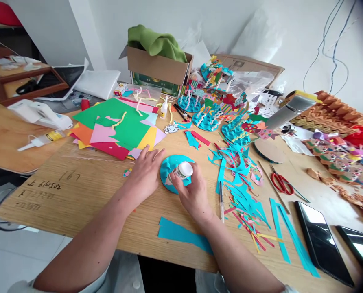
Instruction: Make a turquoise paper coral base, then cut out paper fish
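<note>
Disc (168,166), round and blue with a crumpled, ridged top, lies on the wood-grained surface (92,211), partly hidden by the right grip (193,189), which is closed around a smooth, white-topped bottle (186,169) tilted over it. At the disc's left edge the left grip (145,173) rests palm down, fingers loosely extended; I cannot tell whether it has hold of the rim. Left of the disc and beyond it lie flat, sharp-cornered sheets (134,134), to its right a tangle of thin scraps (245,199), and nearer than it a smooth, tapering paper strip (181,234).
</note>
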Tool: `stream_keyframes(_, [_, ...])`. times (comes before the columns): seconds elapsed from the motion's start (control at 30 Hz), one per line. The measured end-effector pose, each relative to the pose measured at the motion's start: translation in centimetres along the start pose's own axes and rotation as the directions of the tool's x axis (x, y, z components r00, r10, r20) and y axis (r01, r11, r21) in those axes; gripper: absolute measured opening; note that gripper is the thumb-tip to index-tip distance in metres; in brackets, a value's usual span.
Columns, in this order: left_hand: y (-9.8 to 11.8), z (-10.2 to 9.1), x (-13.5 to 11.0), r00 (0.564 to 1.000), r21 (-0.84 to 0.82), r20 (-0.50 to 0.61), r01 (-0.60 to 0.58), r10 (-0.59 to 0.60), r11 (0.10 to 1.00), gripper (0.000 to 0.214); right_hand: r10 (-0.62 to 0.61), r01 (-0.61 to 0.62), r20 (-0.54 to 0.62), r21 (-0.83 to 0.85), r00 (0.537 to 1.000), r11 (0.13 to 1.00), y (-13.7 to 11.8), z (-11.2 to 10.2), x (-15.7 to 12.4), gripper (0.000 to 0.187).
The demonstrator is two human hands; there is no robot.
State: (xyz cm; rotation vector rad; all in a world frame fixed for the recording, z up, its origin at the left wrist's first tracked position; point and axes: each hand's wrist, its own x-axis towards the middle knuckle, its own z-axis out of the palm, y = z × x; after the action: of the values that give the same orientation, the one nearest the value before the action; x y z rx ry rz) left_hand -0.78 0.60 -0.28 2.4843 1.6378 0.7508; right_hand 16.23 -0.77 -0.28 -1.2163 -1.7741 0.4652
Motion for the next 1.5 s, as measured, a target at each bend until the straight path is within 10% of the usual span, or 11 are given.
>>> stream_keyframes(1.3, [0.3, -0.2, 0.1, 1.000, -0.024, 0.003, 0.013, -0.013, 1.000, 0.059, 0.059, -0.060, 0.016, 0.054, 0.998, 0.997, 0.7, 0.1, -0.3, 0.023])
stream_keyframes(1.5, [0.1, -0.1, 0.3, 0.998, -0.020, 0.010, 0.058, -0.058, 0.998, 0.062, 0.232, -0.184, -0.095, 0.364, 0.968, 0.913, 0.6, -1.3, 1.1, 0.025])
